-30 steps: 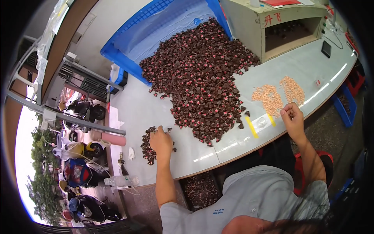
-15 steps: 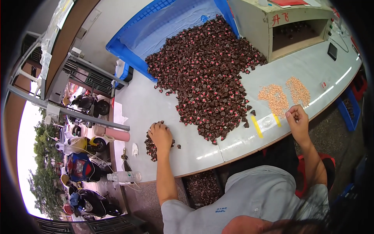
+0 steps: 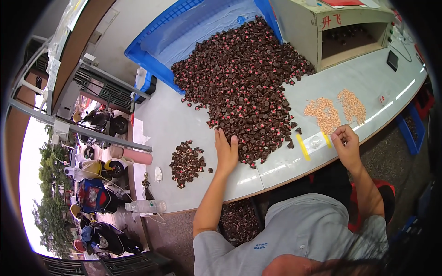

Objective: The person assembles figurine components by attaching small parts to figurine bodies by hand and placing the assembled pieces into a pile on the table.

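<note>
A large heap of small dark pieces (image 3: pixel 244 92), many with a pink-red spot, covers the middle of the table. My left hand (image 3: pixel 226 152) rests at the heap's lower left edge, fingers stretched out and thumb apart, touching the outer pieces. Left of it sits a small separate pile of the same dark pieces (image 3: pixel 186 164). On the right, my right hand (image 3: pixel 346 143) has its fingers curled into a pinch. What they hold, if anything, is too small to make out. Just beyond it lie two patches of tiny pale-orange pieces (image 3: pixel 322 112).
A blue crate (image 3: pixel 154 69) lies tipped behind the heap. At the back right stands an open-fronted box (image 3: pixel 317 46). Yellow tape strips (image 3: pixel 303 147) mark the near edge beside a small clear round thing (image 3: pixel 316 141). A plastic bottle (image 3: pixel 145 206) lies at the left corner.
My left hand has left the small pile and moved right to the edge of the large heap, its fingers now extended. My right hand has shifted slightly left, still pinched.
</note>
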